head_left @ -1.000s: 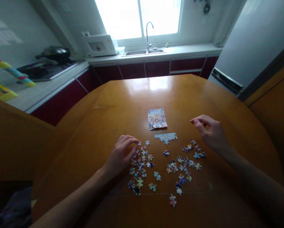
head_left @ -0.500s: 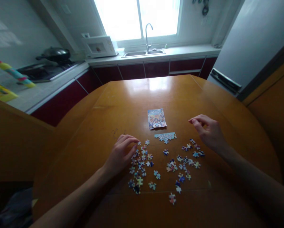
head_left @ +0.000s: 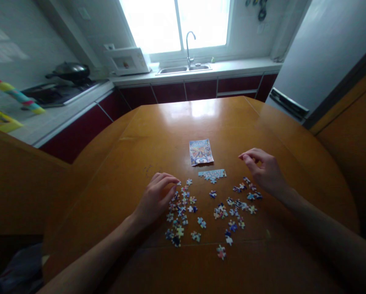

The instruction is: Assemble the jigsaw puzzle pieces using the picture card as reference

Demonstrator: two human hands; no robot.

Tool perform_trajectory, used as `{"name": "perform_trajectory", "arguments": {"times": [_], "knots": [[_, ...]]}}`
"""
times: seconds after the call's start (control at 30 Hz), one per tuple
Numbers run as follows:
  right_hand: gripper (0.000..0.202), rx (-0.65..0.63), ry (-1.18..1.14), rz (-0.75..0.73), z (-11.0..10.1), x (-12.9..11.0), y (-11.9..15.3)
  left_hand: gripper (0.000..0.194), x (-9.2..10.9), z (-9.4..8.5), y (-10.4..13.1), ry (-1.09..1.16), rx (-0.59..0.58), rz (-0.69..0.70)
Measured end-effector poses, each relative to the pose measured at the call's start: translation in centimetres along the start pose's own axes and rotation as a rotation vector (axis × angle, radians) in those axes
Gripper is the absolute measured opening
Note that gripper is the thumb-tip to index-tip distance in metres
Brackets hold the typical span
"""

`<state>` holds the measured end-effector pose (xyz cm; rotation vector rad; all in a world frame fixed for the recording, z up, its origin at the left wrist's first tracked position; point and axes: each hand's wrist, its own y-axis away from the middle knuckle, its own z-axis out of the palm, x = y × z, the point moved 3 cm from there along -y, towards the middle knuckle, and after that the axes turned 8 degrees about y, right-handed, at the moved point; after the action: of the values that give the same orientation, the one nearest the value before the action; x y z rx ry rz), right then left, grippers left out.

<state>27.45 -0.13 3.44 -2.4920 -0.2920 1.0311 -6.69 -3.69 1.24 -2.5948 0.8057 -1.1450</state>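
Observation:
My left hand [head_left: 155, 198] rests at the left edge of a loose group of puzzle pieces [head_left: 182, 211]. Its fingers stretch forward with the thumb apart, and the index fingertip is at a small light piece [head_left: 179, 183]. To the right, my right hand [head_left: 264, 169] hovers beyond another scatter of pieces [head_left: 238, 204], thumb and fingertips drawn together and no piece showing between them. Several joined pieces form a light-blue strip [head_left: 212, 174] between the hands. Just behind that strip lies a creased picture sheet [head_left: 201, 152] with a penguin-like figure.
All this lies on a brown wooden table [head_left: 158, 139]. Single pieces, such as a reddish one [head_left: 221, 252], lie nearer to me. Beyond the table are a counter with a sink [head_left: 184, 69], a white microwave [head_left: 129, 61], a pan [head_left: 71, 71] on the stove, and a fridge [head_left: 320, 57] at right.
My right hand has shifted slightly to the left. My left hand stays at the same pieces, and the view has moved a little.

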Motion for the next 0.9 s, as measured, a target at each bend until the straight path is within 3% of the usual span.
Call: {"name": "perform_trajectory", "arguments": {"times": [0.9], "knots": [[0.02,-0.061,0.01,-0.022,1.2,0.0,0.5,0.009,0.3,0.7,-0.3,0.01,-0.025,-0.001]]}}
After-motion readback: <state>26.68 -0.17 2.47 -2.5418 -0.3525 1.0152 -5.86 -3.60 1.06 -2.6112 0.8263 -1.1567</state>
